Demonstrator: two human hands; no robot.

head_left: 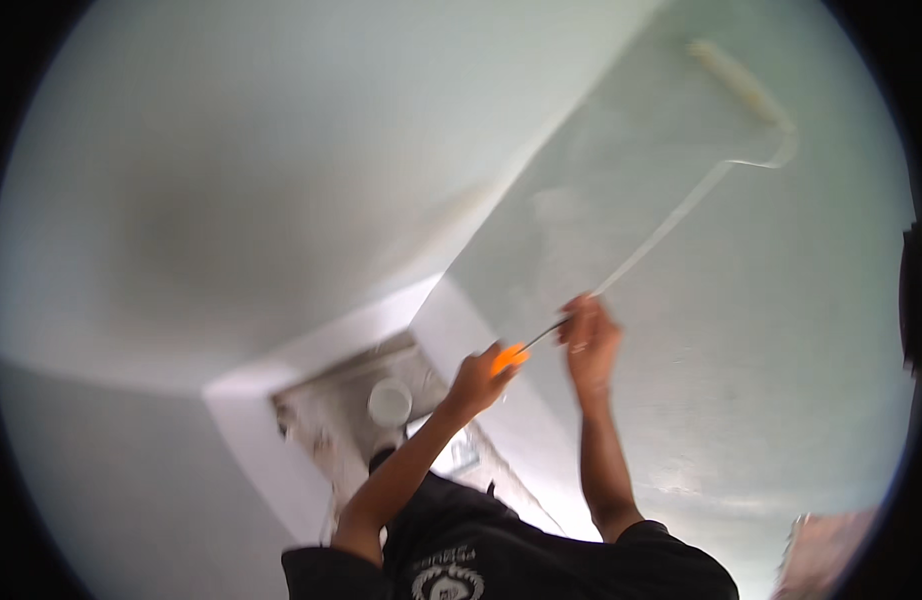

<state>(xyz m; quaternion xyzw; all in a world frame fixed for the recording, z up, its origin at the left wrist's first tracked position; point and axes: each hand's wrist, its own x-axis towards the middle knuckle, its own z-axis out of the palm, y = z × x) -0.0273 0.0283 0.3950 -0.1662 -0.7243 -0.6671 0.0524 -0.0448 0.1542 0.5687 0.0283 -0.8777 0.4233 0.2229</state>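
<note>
We see a roller held in two hands, its pale sleeve [741, 85] at the far right, over the green wall [701, 390]; blur keeps us from telling whether the sleeve touches it. From the sleeve a white rod [661, 232] bends once and runs slantwise toward the near left, showing a thin dark stretch between the hands and ending in an orange handle [509, 358]. The left hand [473, 382] closes on the handle, its fingers curled round and the orange showing beyond them. The right hand [589, 330], farther along, pinches the rod with bent fingers; we cannot tell each finger apart. Both arms are bare below the short sleeves of a black shirt [581, 570], which we see at the near edge with a white emblem [447, 582] on its front. To the left lies a broad pale surface [281, 130], meeting the green wall along a slanting edge. Left of the left hand and well apart from it, we find a round white tub [378, 412] above a stained, greyish floor [321, 400]. At the right margin we note a dark object [913, 300] and, nearer, a pinkish-brown piece [826, 550], neither clear enough to name.
</note>
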